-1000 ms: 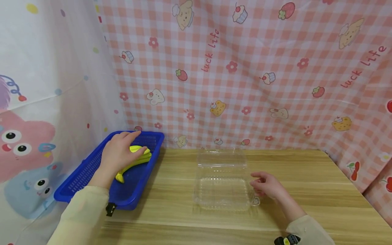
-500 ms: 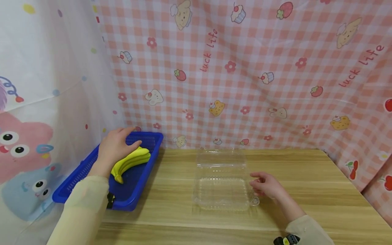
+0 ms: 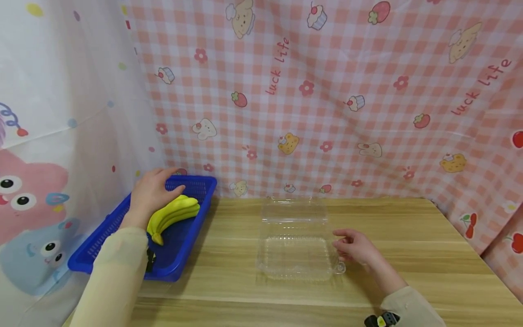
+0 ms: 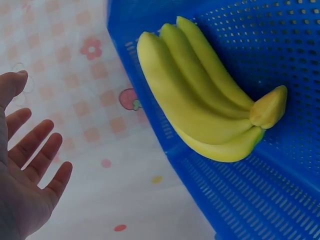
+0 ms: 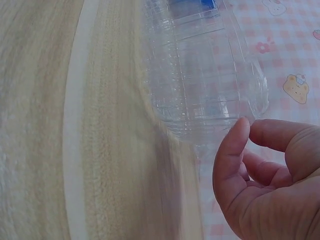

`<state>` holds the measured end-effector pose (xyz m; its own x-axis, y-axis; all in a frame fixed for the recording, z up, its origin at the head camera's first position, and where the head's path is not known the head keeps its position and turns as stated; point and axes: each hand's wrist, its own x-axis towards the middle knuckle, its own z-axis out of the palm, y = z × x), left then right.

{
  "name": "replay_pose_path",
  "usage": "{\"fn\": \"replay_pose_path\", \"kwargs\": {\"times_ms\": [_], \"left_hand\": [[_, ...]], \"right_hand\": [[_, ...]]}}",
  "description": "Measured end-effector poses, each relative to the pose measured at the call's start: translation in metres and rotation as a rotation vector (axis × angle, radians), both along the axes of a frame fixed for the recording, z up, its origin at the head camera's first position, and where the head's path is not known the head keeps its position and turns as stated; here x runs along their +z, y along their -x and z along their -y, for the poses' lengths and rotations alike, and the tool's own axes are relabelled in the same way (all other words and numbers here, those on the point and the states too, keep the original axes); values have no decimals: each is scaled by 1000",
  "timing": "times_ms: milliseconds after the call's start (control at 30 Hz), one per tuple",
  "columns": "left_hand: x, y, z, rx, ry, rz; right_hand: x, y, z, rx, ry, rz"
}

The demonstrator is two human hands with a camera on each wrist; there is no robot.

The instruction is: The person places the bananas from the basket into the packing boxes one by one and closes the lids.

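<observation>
Covered, cropped, unclear

In the head view, the left hand (image 3: pixel 152 194) and left sleeve (image 3: pixel 116 270) hide part of the blue basket (image 3: pixel 180 245); a dark object (image 3: pixel 150 261) beside that sleeve is too small to identify. The bottom edge cuts off that sleeve and the right sleeve (image 3: pixel 412 309). The left wrist view crops basket and left hand. In the right wrist view, the worktop (image 5: pixel 115 125) blurs, the top edge cuts the clear container (image 5: pixel 205 80), and whether the right hand (image 5: pixel 280 195) grips it cannot be told.
</observation>
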<state>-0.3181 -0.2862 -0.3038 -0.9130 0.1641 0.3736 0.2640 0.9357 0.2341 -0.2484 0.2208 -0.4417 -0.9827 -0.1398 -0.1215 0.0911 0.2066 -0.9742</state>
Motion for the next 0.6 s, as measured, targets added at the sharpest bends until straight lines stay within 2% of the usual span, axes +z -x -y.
{"fn": "replay_pose_path", "kwargs": {"times_ms": [400, 600], "left_hand": [[-13, 14, 8, 1, 1, 3], [-20, 20, 9, 22, 17, 16]], "right_hand": [[-1, 0, -1, 0, -3, -8], [-2, 0, 0, -2, -6, -13]]}}
